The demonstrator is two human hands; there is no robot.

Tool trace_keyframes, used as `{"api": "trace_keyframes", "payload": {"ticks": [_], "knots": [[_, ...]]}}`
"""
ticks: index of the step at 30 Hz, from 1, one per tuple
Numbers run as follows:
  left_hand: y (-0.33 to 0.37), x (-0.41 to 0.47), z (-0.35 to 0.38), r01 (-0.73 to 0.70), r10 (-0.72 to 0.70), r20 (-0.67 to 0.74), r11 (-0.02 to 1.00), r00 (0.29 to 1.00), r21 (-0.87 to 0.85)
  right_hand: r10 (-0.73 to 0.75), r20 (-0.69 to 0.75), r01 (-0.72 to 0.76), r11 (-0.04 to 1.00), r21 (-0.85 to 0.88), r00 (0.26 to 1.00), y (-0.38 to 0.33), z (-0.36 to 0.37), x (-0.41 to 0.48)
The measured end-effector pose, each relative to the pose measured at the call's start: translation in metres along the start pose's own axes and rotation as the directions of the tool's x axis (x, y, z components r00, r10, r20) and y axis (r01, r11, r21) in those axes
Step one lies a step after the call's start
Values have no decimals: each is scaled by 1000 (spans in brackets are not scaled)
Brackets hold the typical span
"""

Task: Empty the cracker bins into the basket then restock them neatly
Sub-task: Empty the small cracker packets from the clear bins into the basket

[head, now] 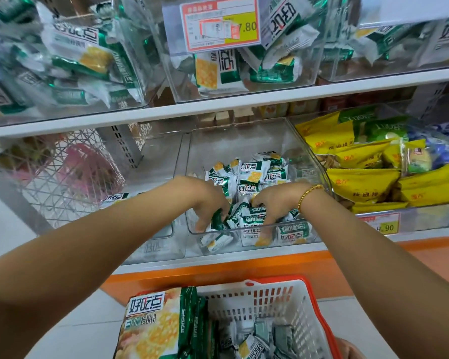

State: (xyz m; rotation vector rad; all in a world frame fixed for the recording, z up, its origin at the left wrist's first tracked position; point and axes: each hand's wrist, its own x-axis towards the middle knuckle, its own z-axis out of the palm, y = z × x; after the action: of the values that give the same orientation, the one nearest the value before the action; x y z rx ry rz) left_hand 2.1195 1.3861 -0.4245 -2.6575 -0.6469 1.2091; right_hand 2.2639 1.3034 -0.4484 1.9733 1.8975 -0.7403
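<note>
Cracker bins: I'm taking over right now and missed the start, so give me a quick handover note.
Left hand and right hand: both down in the middle lower bin, fingers curled round cracker packets at its front.
Basket: below the shelf, holding large cracker bags and some loose packets.
Done: this bin is partly emptied; its back is bare.
Left: move the remaining packets into the basket, deal with the full upper bins, then restock neatly.
</note>
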Motion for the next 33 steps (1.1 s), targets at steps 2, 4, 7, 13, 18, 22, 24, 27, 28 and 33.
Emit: {"api": "trace_keyframes", "payload": {"ticks": [2, 4, 7, 13, 18, 22, 24, 27, 28, 33], "knots": [[1, -2, 2, 8, -7, -17, 1000, 1000, 19, -7, -16, 8, 999, 40, 1000, 0, 2, -2], [1, -2, 1, 9, -9, -21, 1000, 1000, 16, -18, -41, 20, 998, 62, 999, 0, 2, -5], [-5, 2, 0, -1, 1, 15, 999, 1000, -38, -20, -119, 36, 990, 136, 993, 1, -3, -13], [-21, 4, -4, 16, -8, 57, 991, 998, -136, -13, -277, 68, 979, 190, 961, 9, -14, -35], [-29, 3, -11, 37, -15, 68, 943, 998, -332, -8, -340, 92, 968, 232, 940, 8, -17, -44], [-24, 3, -10, 33, 4, 91, 911, 996, -410, 5, -382, 124, 942, 312, 924, 9, -27, -59], [-24, 3, -9, 34, 4, 84, 893, 996, -449, 8, -416, 135, 940, 313, 909, 10, -31, -67], [-28, -2, -7, 1, -20, -32, 871, 999, -491, -3, -442, 165, 930, 327, 897, 11, -32, -75], [-29, -5, -7, -4, -37, -71, 866, 997, -501, 0, -445, 164, 929, 332, 896, 12, -32, -79], [-29, -38, -7, -100, -80, -261, 787, 962, -609, 44, -469, 182, 886, 427, 882, 13, -26, -101]]}}
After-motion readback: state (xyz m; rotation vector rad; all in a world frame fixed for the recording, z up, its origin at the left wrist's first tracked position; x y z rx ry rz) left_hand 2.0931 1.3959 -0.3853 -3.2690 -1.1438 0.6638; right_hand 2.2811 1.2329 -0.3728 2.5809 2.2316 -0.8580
